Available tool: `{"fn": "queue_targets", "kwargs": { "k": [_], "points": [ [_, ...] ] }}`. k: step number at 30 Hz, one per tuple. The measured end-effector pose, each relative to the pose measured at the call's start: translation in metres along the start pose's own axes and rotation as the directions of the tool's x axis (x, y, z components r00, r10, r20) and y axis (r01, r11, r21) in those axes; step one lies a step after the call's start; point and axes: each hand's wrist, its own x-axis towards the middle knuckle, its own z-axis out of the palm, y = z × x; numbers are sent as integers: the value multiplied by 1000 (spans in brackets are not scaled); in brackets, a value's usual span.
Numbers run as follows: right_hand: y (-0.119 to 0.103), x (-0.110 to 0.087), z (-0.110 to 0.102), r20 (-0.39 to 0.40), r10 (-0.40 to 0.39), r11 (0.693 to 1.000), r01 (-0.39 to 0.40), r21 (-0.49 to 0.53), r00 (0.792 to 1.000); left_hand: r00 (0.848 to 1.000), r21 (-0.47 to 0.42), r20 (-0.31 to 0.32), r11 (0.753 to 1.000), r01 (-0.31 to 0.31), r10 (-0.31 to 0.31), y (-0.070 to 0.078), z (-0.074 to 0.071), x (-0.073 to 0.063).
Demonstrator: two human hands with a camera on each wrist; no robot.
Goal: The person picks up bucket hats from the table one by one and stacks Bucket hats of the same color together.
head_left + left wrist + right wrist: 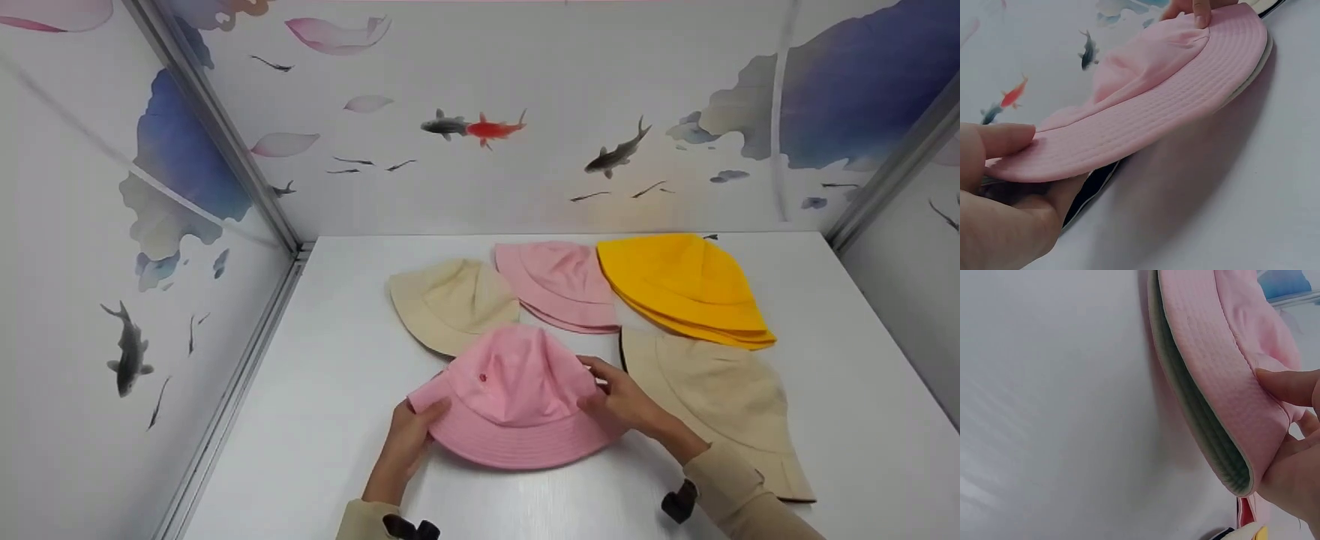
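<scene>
Fish-painted walls (465,191) back a white table (307,405) as left hand (412,435) and right hand (630,401) pinch the nearest pink hat (517,409) just above it, seemingly mid-adjustment, the next move likely needing both grips even.

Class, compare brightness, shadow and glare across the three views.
Head: brightest, a soft sheen on the white table before the pink hat; left wrist: dimmer, broad shadow below the brim; right wrist: also dim, pale glare streaks lower left.
</scene>
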Motion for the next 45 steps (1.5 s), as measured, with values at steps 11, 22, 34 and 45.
{"fn": "queue_targets", "kwargs": {
  "k": [11, 22, 34, 45],
  "points": [
    [-2, 5, 10, -51, 63, 985, -71, -158, 997, 988, 146, -149, 989, -21, 43, 0, -4, 1],
    [-8, 13, 4, -155, 118, 970, -147, -193, 981, 981, 193, -179, 980, -42, 78, 1, -2, 2],
    [-15, 31, -26, -211, 126, 935, -187, -300, 969, 972, 224, -209, 973, -60, 108, -3, -3, 4],
    [-9, 54, -41, -308, 70, 934, -171, -313, 949, 972, 220, -191, 971, -90, 133, -9, -4, 3]
  ]
}}
